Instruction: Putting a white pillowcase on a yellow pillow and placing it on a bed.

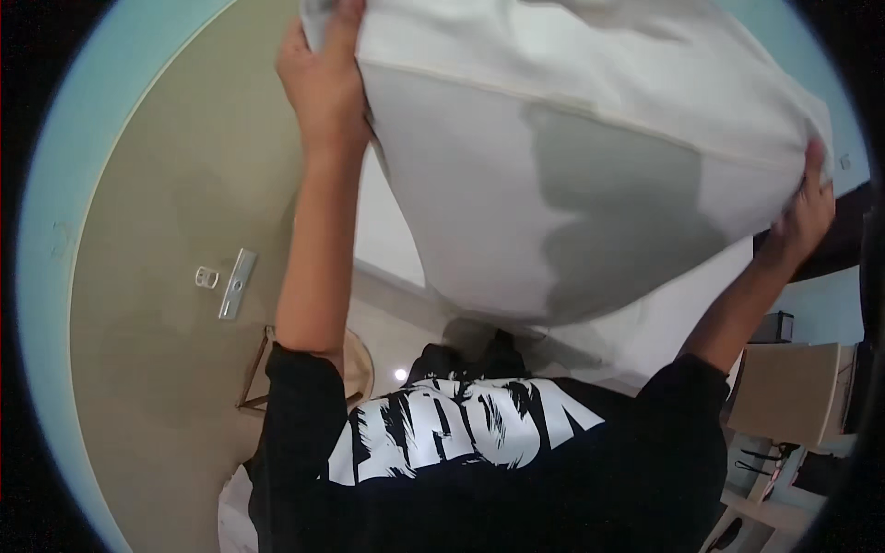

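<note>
A large white cloth with a stitched seam is spread between my raised hands. Its lower part sags in a curve, and a grey shadow falls across its middle and right. My left hand is closed on its upper left corner, with the top of the hand close to the picture's upper edge. Lower down at the far right, my right hand grips the opposite side edge. The cloth's top runs out of the picture.
Beneath the cloth lies a white flat surface. A round-topped wooden stool stands left of my feet. Wall plates sit on the left wall. At the right are a beige cabinet panel and shelves holding dark items.
</note>
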### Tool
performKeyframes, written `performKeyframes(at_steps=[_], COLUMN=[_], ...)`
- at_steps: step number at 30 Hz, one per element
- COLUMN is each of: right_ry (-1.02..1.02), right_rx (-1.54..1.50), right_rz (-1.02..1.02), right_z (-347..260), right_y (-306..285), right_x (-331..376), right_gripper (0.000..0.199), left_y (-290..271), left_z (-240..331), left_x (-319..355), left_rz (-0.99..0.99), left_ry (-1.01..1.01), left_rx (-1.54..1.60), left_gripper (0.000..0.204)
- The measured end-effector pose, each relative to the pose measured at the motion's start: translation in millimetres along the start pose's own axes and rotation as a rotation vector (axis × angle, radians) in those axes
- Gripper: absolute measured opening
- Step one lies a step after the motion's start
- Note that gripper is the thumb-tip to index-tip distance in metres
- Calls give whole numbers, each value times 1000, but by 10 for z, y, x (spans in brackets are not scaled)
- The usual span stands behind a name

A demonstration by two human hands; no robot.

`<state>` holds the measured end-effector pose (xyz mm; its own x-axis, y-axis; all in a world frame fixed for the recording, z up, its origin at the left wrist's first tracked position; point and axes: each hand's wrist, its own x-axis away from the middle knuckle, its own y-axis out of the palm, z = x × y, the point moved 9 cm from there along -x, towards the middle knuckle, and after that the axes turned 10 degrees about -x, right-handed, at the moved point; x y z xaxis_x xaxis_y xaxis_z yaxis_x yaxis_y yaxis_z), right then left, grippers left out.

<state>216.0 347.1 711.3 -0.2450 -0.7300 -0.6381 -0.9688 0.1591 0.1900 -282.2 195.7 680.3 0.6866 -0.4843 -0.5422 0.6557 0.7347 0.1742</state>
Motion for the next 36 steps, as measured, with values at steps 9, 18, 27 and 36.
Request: performKeyframes(at_steps=[9,18,27,36], right_ry=[38,-135,-11,-158], right_rx=[-447,-463,-238,18], right_rz=[-91,-251,-383,-160], right_z=[72,2,815,167], right_y=[958,2085,2623,3144], right_x=[39,160,105,-239], right_gripper=[38,40,43,40], left_y=[-740,-1585,-1689,-1525], left_z=[607,530,-321,-463], left_x=[-520,-1095,-1259,-2368], left_rz=[-84,171,237,71], left_ry=[185,370,66,219], left_rx=[382,-188,-236,-77], left_gripper=[32,36,34,54])
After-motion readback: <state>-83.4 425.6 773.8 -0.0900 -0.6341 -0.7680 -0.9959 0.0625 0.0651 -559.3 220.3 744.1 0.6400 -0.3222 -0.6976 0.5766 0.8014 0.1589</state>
